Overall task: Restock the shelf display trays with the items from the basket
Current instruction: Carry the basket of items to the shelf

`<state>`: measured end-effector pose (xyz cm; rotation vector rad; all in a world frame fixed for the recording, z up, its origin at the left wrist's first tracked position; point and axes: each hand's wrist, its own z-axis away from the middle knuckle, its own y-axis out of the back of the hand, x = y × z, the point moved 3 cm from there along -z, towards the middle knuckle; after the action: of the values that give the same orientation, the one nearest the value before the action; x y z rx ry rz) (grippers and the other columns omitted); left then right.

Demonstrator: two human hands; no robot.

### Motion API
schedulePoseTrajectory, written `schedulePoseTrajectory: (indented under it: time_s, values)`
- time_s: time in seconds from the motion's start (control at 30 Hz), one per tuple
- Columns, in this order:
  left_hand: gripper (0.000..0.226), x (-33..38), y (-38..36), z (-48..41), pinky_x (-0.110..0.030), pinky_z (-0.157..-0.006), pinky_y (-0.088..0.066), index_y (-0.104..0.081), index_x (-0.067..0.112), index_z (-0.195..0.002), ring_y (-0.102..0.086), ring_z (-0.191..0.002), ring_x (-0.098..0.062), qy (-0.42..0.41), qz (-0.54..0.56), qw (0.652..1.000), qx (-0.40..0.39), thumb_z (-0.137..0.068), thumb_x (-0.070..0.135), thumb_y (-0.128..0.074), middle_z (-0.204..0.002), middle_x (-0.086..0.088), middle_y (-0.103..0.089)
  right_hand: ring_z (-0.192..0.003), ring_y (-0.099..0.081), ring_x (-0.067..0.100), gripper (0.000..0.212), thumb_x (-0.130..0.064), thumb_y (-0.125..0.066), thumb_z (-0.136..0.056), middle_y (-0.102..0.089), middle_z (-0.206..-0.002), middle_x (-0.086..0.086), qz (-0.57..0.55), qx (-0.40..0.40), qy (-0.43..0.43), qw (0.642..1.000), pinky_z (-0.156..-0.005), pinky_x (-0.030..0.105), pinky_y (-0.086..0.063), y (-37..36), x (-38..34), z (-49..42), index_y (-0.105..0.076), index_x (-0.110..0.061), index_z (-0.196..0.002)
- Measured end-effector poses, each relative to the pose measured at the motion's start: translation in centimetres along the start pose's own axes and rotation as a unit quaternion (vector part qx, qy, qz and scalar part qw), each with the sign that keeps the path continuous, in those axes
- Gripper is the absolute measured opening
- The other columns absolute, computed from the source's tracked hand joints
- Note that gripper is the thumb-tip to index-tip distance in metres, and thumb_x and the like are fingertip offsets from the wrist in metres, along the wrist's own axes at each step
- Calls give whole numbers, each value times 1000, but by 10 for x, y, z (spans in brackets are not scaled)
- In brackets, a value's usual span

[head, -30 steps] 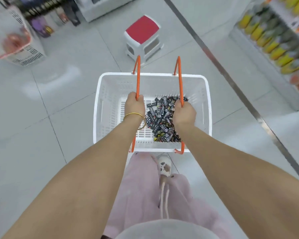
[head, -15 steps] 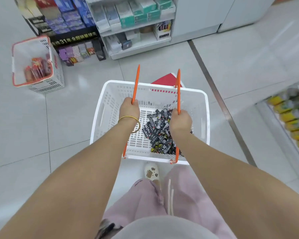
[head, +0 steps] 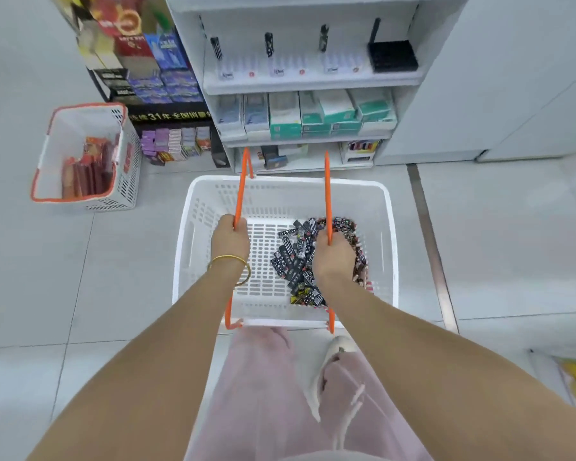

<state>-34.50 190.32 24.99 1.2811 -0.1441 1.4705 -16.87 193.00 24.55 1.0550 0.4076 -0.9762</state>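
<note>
Carrying step: the left hand [head: 230, 239] and right hand [head: 335, 257] each clamp one of the handles [head: 327, 194] of the basket [head: 290, 183], with packets [head: 300, 261] heaped inside. Next it probably needs setting down by the shelf [head: 313, 84], whose trays [head: 333, 66] look, through blur, nearly empty.

Bright, even light — blurred, warped edges
</note>
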Motion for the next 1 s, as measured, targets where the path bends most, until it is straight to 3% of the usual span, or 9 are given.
schedulePoseTrajectory:
  time_s: [0.13,0.3,0.43,0.8,1.0]
  values:
    - [23,-6,0,-85,-35,-64,-35,-41,16,-75,-42,-70,-25,35,31,999,-4,-98,22,-38,-71,-9,-44,-63,-52,24,30,-32,-36,-99,-53,-70,4,28,-5,2,1000,-59,35,-44,-46,-40,-67,-50,-11,-84]
    - [26,-13,-1,-170,-30,-52,-29,-34,17,-72,-34,-58,-20,64,61,996,-24,-98,16,-38,-64,-5,-35,-54,-41,18,29,-27,-38,-97,-45,-61,1,40,-2,-27,999,-52,29,-35,-106,-61,-139,-46,-12,-74]
    - [22,-24,-8,-225,-31,-58,-29,-37,15,-76,-31,-56,-18,64,38,997,-19,-99,15,-38,-63,-2,-34,-51,-34,13,34,-21,-41,-95,-38,-56,-2,36,-5,-52,998,-49,26,-27,-152,-67,-182,-36,-19,-61]
    - [12,-104,-79,-314,-30,-52,-28,-43,7,-90,-33,-54,-16,123,1,990,67,-99,14,-39,-61,-3,-38,-52,-35,13,32,-17,-44,-96,-40,-57,0,70,-98,-49,992,-46,27,-25,-259,-13,-288,-41,-13,-65]
    - [14,-144,-112,-353,-29,-51,-29,-42,5,-91,-33,-55,-15,139,-17,988,63,-99,14,-37,-64,-2,-38,-54,-36,14,37,-20,-43,-96,-39,-57,-2,88,-85,-70,990,-47,26,-24,-297,25,-329,-35,-19,-60]
